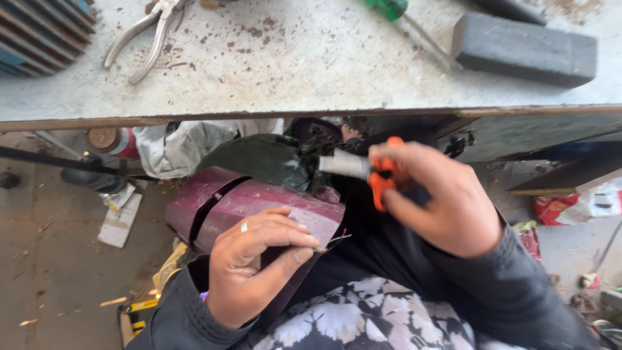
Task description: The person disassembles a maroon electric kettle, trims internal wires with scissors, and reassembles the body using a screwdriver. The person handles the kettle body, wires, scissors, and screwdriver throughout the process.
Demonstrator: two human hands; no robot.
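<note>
Both my hands are closed: left hand (256, 269) pinching thin wire ends (334, 241) against a glossy maroon plastic panel (259, 204), right hand (437, 198) gripping an orange-handled metal tool (363, 170).

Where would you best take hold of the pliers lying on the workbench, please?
Grip the pliers around both bare metal handles near their lower ends, coming from the bench's near edge. The handles splay apart toward you and lie flat with open space around them, while the head points away at the far edge.

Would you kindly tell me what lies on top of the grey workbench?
On the workbench lie pliers, a green-handled screwdriver and a grey block, amid rust-coloured specks. A ribbed object sits at the corner. Whatever lies beyond the frame's top edge is unseen.
</note>
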